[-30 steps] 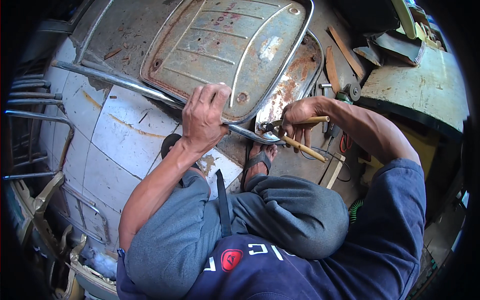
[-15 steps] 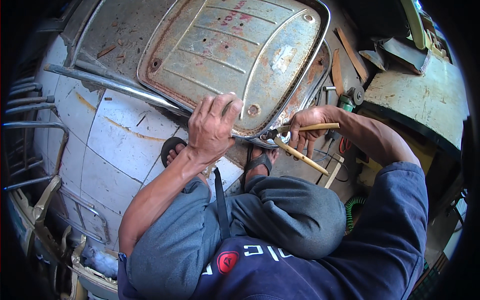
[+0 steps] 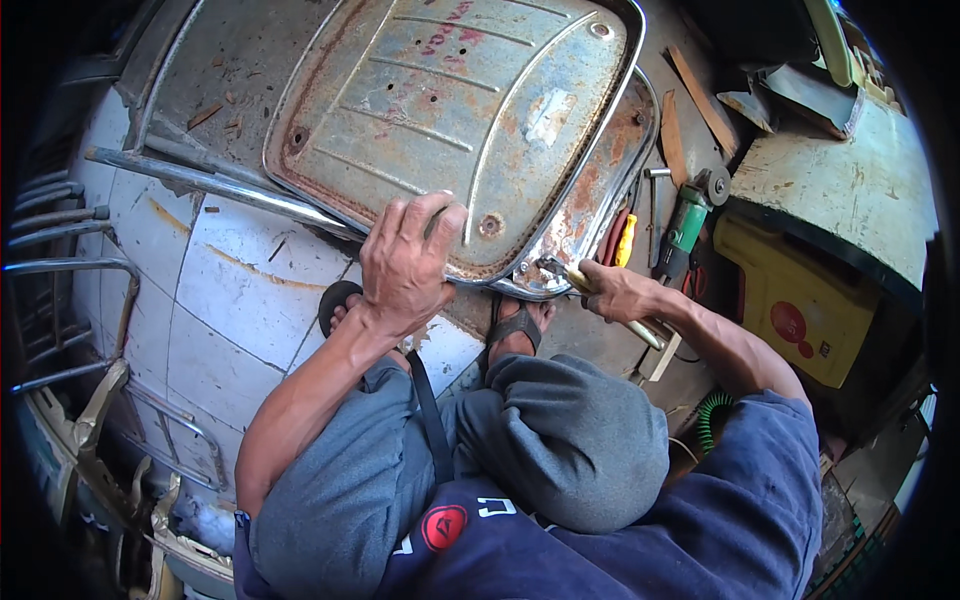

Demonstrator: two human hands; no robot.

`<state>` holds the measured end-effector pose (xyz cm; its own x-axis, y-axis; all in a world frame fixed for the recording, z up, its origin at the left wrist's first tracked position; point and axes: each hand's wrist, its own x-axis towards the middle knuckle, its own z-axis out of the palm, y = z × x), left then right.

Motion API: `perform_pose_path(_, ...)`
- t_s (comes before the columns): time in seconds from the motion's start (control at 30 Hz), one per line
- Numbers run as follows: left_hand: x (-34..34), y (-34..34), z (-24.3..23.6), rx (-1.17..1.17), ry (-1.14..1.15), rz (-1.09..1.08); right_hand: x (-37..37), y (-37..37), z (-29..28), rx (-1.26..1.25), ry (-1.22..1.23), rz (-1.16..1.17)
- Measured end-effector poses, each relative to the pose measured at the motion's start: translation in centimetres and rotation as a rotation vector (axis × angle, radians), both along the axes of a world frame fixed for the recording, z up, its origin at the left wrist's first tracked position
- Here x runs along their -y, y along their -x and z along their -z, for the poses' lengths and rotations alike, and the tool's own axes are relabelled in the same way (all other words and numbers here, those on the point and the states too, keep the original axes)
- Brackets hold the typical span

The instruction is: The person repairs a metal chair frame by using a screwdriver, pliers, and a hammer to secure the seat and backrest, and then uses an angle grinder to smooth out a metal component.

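My left hand (image 3: 405, 260) grips the near edge of the upper rusted metal panel (image 3: 430, 110), a rounded rectangle with raised ribs, faded red markings and a chrome rim. A second rusty panel (image 3: 590, 180) lies beneath it, showing at the right. My right hand (image 3: 625, 295) is shut on a pincer-like tool (image 3: 571, 275) with pale yellow handles, its dark jaws at the lower panel's near corner beside the upper panel. The jaws' exact grip is too small to make out. A chrome tube (image 3: 190, 173) runs out left from under the panels.
A green angle grinder (image 3: 685, 225), a yellow-handled screwdriver (image 3: 626, 240) and wood strips (image 3: 700, 90) lie at the right, beside a worn cabinet (image 3: 810, 180) and yellow plastic case (image 3: 800, 310). Bent tube frames (image 3: 70, 270) stand at the left on white tiles. A green coiled hose (image 3: 710, 415) is lower right.
The tool's two handles, spread wide earlier, are now closed together in my right hand, whose forearm has swung lower. My left hand stays on the upper panel's edge.
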<state>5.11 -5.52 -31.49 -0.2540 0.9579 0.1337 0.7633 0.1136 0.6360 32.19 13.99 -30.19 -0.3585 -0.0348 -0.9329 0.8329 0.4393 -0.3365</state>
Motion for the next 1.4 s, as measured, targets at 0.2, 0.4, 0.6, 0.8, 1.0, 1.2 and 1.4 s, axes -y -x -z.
perform_pose_path(0.2, 0.0, -0.3, 0.0, -0.013, -0.024, -0.036, -1.1, 1.7, 1.3, -0.207, -0.059, -0.317)
perform_pose_path(0.4, 0.1, -0.3, -0.1, -0.003, -0.014, -0.038, -1.0, 3.7, 0.5, -0.289, -0.299, -0.803)
perform_pose_path(0.6, 0.4, -0.3, -0.1, -0.029, 0.005, -0.053, -1.0, 6.1, 0.1, -0.404, -0.44, -1.139)
perform_pose_path(0.8, 0.2, -0.4, 0.2, -0.046, -0.017, -0.05, -0.9, 6.4, -0.2, -0.279, -0.429, -1.343)
perform_pose_path(1.0, 0.4, -0.3, 0.2, -0.03, -0.028, -0.074, -1.0, 9.0, -0.2, -0.203, -0.31, -1.307)
perform_pose_path(1.2, 0.0, -0.7, 0.8, -0.023, -0.05, -0.051, -3.3, 2.9, 10.6, -0.497, -0.607, -1.919)
perform_pose_path(1.4, 0.4, -0.4, 0.9, -0.022, -0.069, -0.072, -3.6, 11.3, 0.8, -0.131, -0.1, -0.995)
